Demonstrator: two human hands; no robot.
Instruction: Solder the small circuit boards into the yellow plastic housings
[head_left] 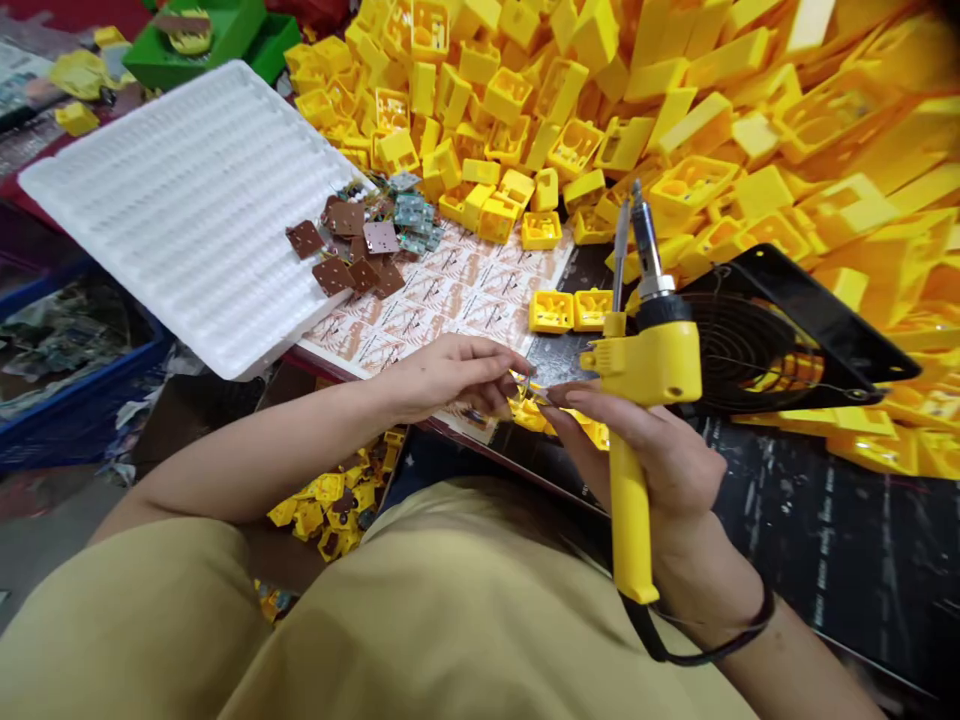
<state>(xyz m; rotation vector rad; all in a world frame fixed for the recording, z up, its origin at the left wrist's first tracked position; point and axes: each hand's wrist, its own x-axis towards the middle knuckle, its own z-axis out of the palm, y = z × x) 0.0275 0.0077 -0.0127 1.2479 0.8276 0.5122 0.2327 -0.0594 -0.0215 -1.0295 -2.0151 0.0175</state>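
Observation:
Over the table's front edge, my left hand [457, 375] is closed, thumb and fingers pinched on something small with thin wire-like ends that I cannot make out. My right hand [660, 470] holds a yellow soldering gun [651, 362] with its metal tip pointing up and its handle hanging down across the palm. The right thumb and forefinger meet at the same small item, close to the left fingertips. Just below the fingers lie several yellow plastic housings [531, 414], partly hidden. Two open yellow housings [552, 312] stand side by side beyond the hands.
A large heap of yellow housings [510, 95] fills the back and right. A black fan [795, 330] leans at right. Brown and green circuit boards [346, 218] lie by a white foam tray [172, 200]. A blue crate [82, 400] stands at left; more yellow parts [330, 510] lie below.

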